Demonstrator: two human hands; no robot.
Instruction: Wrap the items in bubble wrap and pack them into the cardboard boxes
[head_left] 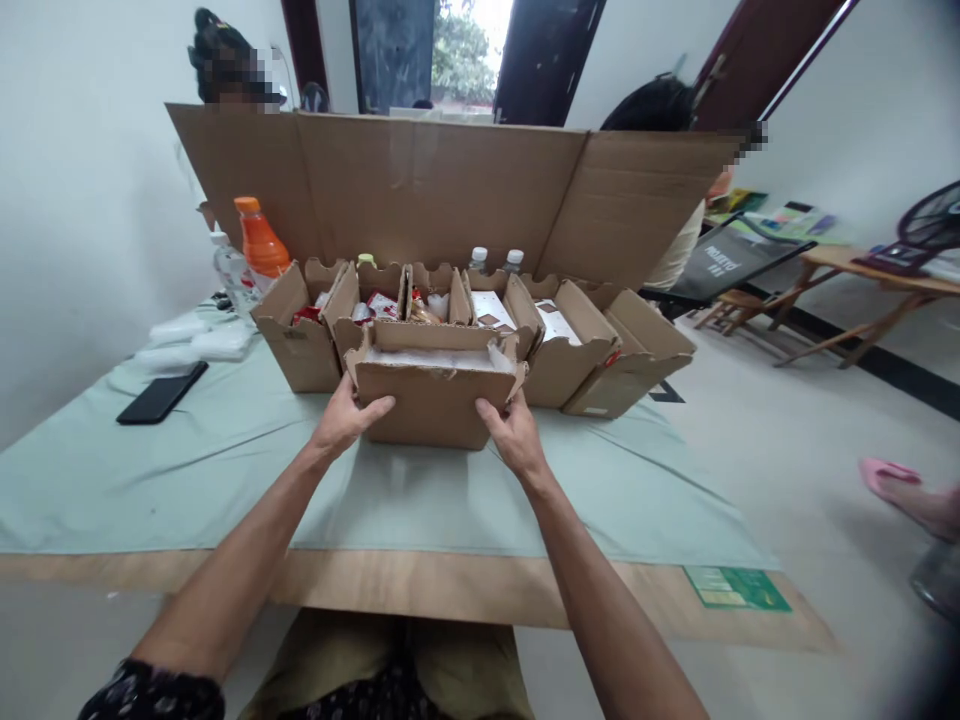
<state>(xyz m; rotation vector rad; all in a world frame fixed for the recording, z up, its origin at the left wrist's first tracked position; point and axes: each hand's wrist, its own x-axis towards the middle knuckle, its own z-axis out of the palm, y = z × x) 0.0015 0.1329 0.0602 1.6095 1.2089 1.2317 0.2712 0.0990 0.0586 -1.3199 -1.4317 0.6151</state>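
Front box [429,408] grasped at both ends

If pushed back, it could knock the row of boxes [589,375] just behind; an uneven lift could tip it and shift the pale contents under its open top. Left hand [351,416] and right hand [516,432] clasp opposite ends, thumbs along the front face, other fingers mostly hidden. Both forearms reach forward, angled inward. Whether its base touches the cloth [225,480] on the tabletop [420,577] is unclear.
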